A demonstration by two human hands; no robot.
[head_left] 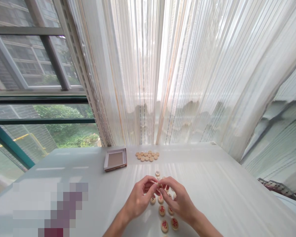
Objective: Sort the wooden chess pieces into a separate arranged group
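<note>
My left hand (141, 197) and my right hand (179, 199) meet over the table, fingertips pinched together around a small round Chinese chess piece (159, 185). Fingers cover most of that piece. Beneath and in front of them, more pieces lie in rough columns. Red characters mark the nearer ones, such as a piece (162, 210) below my fingers, a piece (164, 225) closest to me and another (174, 224) to its right. A piece with a dark character (153, 199) lies by my left thumb, and one more (157, 173) sits just beyond my fingertips. Others are partly hidden by my right hand.
Farther back on the white table (84, 184) lies a cluster of plain-looking wooden discs (147, 156). Left of it stands a shallow open box (115, 160). A sheer striped curtain (148, 72) hangs behind the table's far edge, with a window (34, 59) at left.
</note>
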